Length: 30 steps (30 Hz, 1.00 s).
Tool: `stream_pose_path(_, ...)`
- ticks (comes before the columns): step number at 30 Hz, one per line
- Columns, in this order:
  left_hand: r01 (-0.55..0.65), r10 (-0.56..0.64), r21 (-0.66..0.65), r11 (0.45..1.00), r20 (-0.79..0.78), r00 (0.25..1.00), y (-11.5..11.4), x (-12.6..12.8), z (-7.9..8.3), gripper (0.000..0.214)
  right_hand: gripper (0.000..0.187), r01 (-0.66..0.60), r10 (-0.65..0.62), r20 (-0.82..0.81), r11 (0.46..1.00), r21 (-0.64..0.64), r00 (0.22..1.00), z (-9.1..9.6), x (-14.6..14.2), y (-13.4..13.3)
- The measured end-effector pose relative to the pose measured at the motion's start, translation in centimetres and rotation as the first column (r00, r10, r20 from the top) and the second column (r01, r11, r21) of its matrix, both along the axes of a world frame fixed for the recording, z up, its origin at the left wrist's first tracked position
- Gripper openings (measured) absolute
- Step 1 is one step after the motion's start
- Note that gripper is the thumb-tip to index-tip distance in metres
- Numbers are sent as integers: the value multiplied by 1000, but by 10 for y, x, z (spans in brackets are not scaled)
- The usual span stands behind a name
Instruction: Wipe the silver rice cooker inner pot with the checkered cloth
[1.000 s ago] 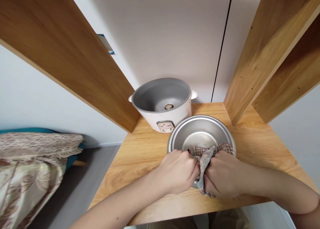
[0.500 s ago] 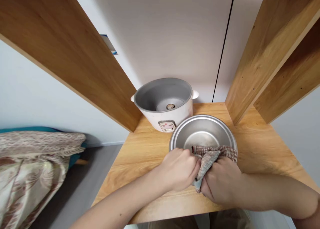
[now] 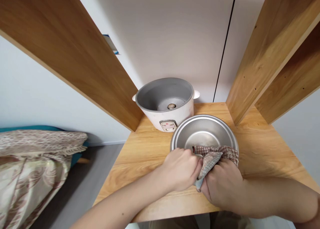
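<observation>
A shiny metal inner pot stands on a wooden shelf, just in front of a white rice cooker body whose well is empty. A brown and grey checked cloth hangs over the pot's near rim. My left hand grips the near left rim of the pot, fingers curled. My right hand is closed on the cloth and presses it against the rim. The near wall of the pot is hidden behind both hands.
Slanted wooden side panels rise left and right of the shelf, with a white wall behind. A patterned beige blanket lies on a bed at the lower left, above a grey floor.
The cloth and my right hand have shifted a little to the right along the pot's near rim. My left hand keeps its grip on the rim.
</observation>
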<state>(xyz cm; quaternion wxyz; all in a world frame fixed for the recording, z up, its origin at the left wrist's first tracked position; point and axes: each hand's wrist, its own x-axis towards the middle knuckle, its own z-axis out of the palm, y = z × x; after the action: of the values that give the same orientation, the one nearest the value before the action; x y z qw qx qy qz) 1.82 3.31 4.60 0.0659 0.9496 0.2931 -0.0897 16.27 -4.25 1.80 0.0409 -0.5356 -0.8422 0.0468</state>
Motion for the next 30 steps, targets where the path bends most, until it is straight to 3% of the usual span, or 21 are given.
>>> stream_pose_path(5, 8, -8, -19, 1000, 20, 1000, 2, 0, 2, 49, 20, -37, 37, 1, 999, -12, 999, 2, 2, 3)
stream_pose_path(10, 51, -51, -17, 999, 8, 999, 4, -2, 3, 47, 28, -280, 282, 31, 958, -57, 959, 15, 20, 13)
stream_pose_path(12, 55, -55, -15, 998, 2, 998, 4, -2, 3, 49, 30, -319, 320, 24, 946, -54, 947, 18, 25, 15)
stream_pose_path(15, 25, -24, -10, 1000, 14, 1000, 2, -1, 2, 49, 30, -280, 282, 16, 958, -68, 959, 17, 24, 15)
stream_pose_path(19, -21, 21, -1, 1000, 12, 1000, -1, 1, 0, 48, 25, -55, 57, 23, 996, -75, 998, 8, 9, 6)
stream_pose_path(21, -30, 30, -5, 1000, 5, 1000, -2, 1, 0, 49, 22, -6, 6, 8, 998, -59, 1000, 4, 2, 2)
stream_pose_path(25, -17, 17, -10, 1000, -25, 1000, -1, 1, 1, 51, 20, -6, 6, 2, 999, -46, 1000, 3, 0, 0)
stream_pose_path(30, 31, -31, -27, 999, -15, 999, 3, -2, 3, 49, 23, -123, 122, -24, 991, -52, 992, 6, 10, 6)
